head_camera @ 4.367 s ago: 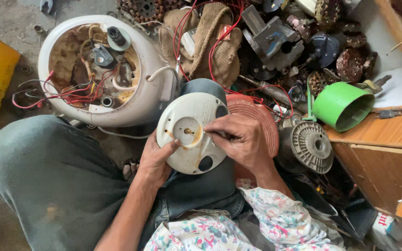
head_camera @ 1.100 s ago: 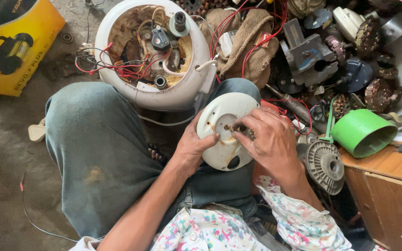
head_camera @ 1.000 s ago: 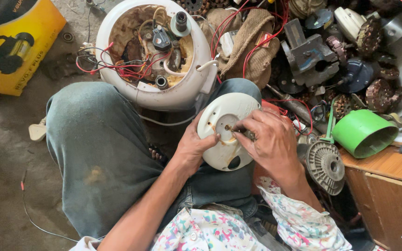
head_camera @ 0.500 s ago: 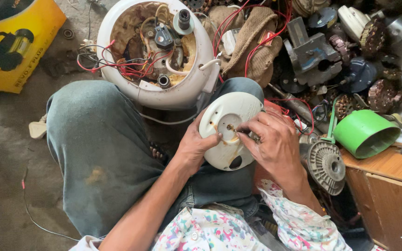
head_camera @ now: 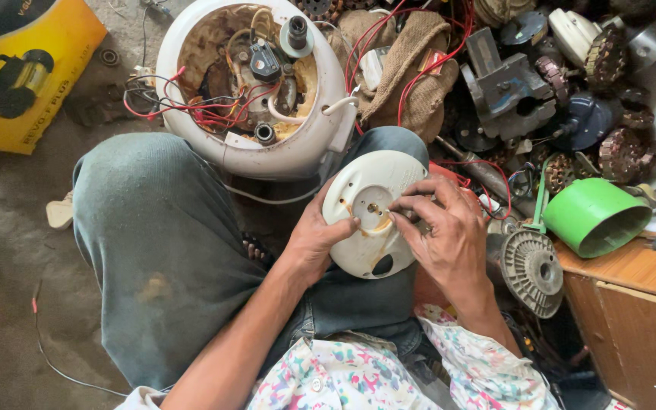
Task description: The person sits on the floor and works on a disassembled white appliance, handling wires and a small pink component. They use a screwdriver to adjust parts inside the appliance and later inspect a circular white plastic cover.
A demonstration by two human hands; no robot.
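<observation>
- A yellow box (head_camera: 20,72) with a picture of a black machine lies on the floor (head_camera: 9,304), far out beyond the left hand (head_camera: 314,239).
- A knee in grey-green jeans (head_camera: 157,243) fills the space just outside the left hand.
- Above the left hand sits an open white housing (head_camera: 256,87), its inside rust-stained and full of red, white and black wires and small parts.
- The left hand grips the disc (head_camera: 370,212) by its left edge, thumb laid across the face, fingers curled behind it.
- The disc is held over the lap between both hands, face up and tilted. It is round, cream-white plastic, dirty, with brown stains around a raised ring and a small metal hub at its centre; a dark oval hole sits near its lower rim, and small holes dot the face.
- The right hand (head_camera: 446,239) rests on the right side of the disc, fingers bent, fingertips pressed together at the hub; whether they pinch something there cannot be told.
- Above the right hand lies a heap of brown sacking, red wires and dark motor parts (head_camera: 525,91).
- Just right of the right hand is a ribbed grey metal wheel (head_camera: 533,269).
- Further right, a green cup (head_camera: 594,216) lies on its side at the edge of a wooden table (head_camera: 632,288).
</observation>
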